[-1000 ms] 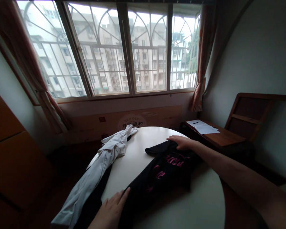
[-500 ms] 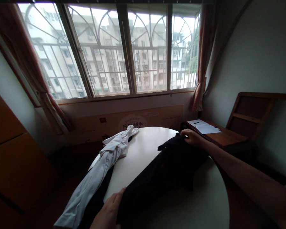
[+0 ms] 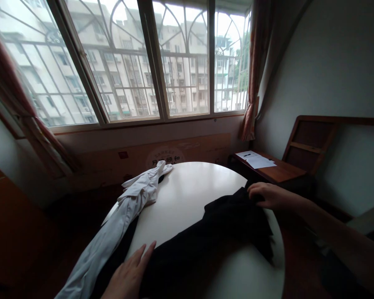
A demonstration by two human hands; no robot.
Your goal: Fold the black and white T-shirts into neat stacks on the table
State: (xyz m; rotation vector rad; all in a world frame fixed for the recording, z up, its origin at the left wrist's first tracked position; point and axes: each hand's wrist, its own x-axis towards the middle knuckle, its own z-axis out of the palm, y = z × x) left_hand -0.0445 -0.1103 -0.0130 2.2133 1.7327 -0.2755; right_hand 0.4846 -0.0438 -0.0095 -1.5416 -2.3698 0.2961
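A long black garment (image 3: 202, 236) lies across the round white table (image 3: 187, 182); whether it is trousers or a top I cannot tell. My right hand (image 3: 272, 196) grips its far right end near the table's rim, fingers curled round the cloth. The garment's lower right part spreads over the tabletop. My left hand (image 3: 127, 272) rests at the near left edge of the black cloth with fingers stretched and apart. Left of it lies a white shirt (image 3: 127, 211), lengthwise along the table's left side, with dark cloth (image 3: 120, 257) beside and beneath it.
A low wooden table (image 3: 283, 172) with white papers (image 3: 257, 160) and a pen stands at the back right. Behind the round table a printed cardboard box (image 3: 134, 158) leans below the barred window. Curtains (image 3: 252, 95) hang at both sides.
My right hand has drawn the garment's far end rightward and nearer, and its cloth spreads more to the right. The fingers of my left hand have spread. The view has shifted slightly.
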